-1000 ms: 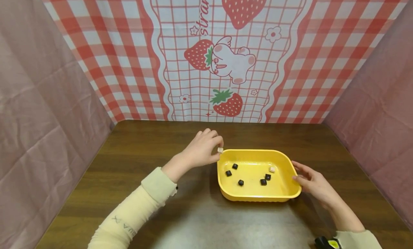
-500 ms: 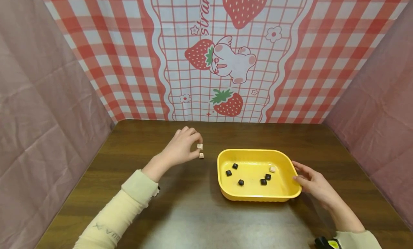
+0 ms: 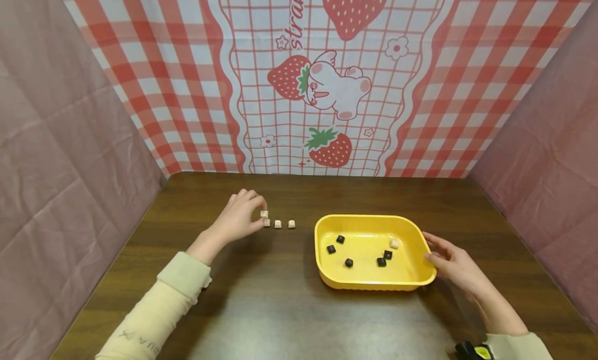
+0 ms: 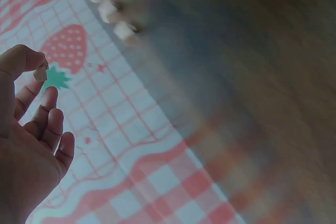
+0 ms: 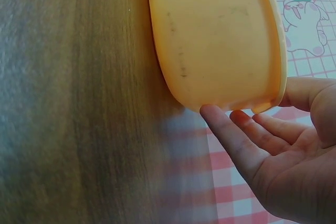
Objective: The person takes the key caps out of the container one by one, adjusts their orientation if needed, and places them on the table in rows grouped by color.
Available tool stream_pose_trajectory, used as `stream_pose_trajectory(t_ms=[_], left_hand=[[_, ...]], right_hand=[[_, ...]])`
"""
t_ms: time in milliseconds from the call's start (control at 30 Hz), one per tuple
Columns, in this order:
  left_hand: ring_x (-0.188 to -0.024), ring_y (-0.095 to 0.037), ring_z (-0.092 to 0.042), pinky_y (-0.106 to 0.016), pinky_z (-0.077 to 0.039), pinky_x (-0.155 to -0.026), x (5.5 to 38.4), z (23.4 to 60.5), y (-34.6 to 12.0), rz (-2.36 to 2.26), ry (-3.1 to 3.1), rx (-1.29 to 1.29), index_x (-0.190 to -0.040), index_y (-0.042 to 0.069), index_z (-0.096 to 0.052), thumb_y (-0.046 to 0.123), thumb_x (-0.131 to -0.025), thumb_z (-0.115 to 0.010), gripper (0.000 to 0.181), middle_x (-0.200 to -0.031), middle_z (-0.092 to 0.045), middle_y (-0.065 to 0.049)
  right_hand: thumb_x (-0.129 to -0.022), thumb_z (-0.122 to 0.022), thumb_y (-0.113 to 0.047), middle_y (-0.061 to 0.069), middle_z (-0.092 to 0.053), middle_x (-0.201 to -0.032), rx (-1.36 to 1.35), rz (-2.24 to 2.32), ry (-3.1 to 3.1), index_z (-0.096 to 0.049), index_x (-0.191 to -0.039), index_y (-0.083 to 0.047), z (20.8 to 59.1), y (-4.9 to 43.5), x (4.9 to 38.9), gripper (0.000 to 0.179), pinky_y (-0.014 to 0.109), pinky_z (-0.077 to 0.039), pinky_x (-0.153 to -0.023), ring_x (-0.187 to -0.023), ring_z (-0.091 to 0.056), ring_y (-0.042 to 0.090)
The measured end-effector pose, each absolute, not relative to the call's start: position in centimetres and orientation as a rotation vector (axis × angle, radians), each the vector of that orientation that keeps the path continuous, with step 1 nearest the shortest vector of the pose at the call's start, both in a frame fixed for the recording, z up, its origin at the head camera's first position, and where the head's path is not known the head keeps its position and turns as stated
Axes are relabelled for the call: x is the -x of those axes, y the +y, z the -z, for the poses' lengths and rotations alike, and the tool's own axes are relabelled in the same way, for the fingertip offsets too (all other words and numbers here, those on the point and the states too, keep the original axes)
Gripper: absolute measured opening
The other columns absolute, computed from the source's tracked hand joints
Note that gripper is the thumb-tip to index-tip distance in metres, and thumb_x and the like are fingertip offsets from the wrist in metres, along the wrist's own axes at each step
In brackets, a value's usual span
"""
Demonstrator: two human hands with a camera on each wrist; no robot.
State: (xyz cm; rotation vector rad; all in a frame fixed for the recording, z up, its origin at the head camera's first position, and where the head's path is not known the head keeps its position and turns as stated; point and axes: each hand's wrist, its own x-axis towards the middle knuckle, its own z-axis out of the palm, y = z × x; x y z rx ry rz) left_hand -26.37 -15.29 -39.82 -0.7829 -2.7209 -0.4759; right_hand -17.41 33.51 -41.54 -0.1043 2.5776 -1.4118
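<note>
My left hand [image 3: 238, 217] pinches a cream keycap [image 3: 264, 214] between thumb and index finger, just above the table. Three more cream keycaps [image 3: 277, 224] lie in a short row on the wood, the leftmost right under the pinched one. In the left wrist view the held keycap [image 4: 40, 73] sits at the fingertips, and the other fingers are loosely bent. At the right, my right hand [image 3: 450, 261] holds the end of a yellow plastic bin [image 3: 369, 286], its thumb over the rim. The right wrist view shows fingers [image 5: 226, 135] against the bin's outer wall.
Inside the bin lie several black keycaps [image 3: 381, 262] and one cream keycap [image 3: 394, 244]. The brown wooden table [image 3: 280, 318] runs back to a red-checked strawberry cloth [image 3: 187, 90]. Pink cloth [image 3: 70, 168] hangs at both sides.
My left hand has moved left, away from the bin, still pinching a cream keycap. The row of cream keycaps it was covering now shows. The right hand and bin have stayed put.
</note>
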Motion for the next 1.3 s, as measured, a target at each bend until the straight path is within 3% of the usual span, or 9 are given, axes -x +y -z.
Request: stream_pose_trajectory(t_ms=[133,700,933,1167,1300], left_hand=[[-0.089,-0.023,-0.046,-0.039,-0.033,-0.077,26.9,40.6,-16.6,0.477,-2.749,0.749,-0.087,0.015,-0.061,0.018,-0.074,-0.071,0.017,-0.094,-0.060,-0.007],[-0.089,-0.026,-0.048,-0.039,-0.034,-0.073,29.0,43.5,-18.2,0.430,-2.901,0.694,-0.088,0.014,-0.061,0.020,-0.073,-0.073,0.019,-0.088,-0.057,-0.004],[-0.089,-0.026,-0.048,-0.040,-0.034,-0.074,29.5,43.7,-17.7,0.421,-2.975,0.712,-0.088,0.014,-0.062,0.022,-0.075,-0.072,0.018,-0.088,-0.056,-0.003],[-0.086,-0.025,-0.047,-0.039,-0.034,-0.072,29.9,44.0,-17.5,0.420,-3.004,0.708,-0.086,0.014,-0.062,0.021,-0.075,-0.072,0.016,-0.083,-0.054,-0.001],[-0.084,-0.023,-0.046,-0.037,-0.033,-0.072,29.9,44.0,-17.4,0.438,-3.030,0.695,-0.086,0.015,-0.062,0.020,-0.075,-0.071,0.015,-0.081,-0.053,0.000]], right_hand=[[-0.094,-0.055,-0.020,0.033,-0.036,-0.140,0.097,1.407,2.581,-0.024,-0.147,0.000,41.5,33.5,17.4,0.064,0.035,-0.055,-0.076,-0.107,-0.059,0.027],[-0.094,-0.055,-0.018,0.033,-0.036,-0.140,0.113,1.423,2.569,-0.025,-0.147,0.001,41.5,33.6,17.6,0.064,0.035,-0.055,-0.075,-0.102,-0.061,0.020],[-0.094,-0.055,-0.020,0.034,-0.035,-0.141,0.103,1.415,2.568,-0.024,-0.147,0.001,41.5,33.6,17.6,0.064,0.035,-0.055,-0.075,-0.105,-0.060,0.024],[-0.094,-0.056,-0.019,0.035,-0.034,-0.141,0.088,1.478,2.525,-0.023,-0.147,0.001,41.6,33.6,17.6,0.065,0.035,-0.055,-0.075,-0.097,-0.062,0.012],[-0.094,-0.055,-0.019,0.035,-0.033,-0.141,0.086,1.485,2.520,-0.023,-0.147,0.001,41.6,33.6,17.6,0.065,0.035,-0.055,-0.075,-0.097,-0.062,0.011]])
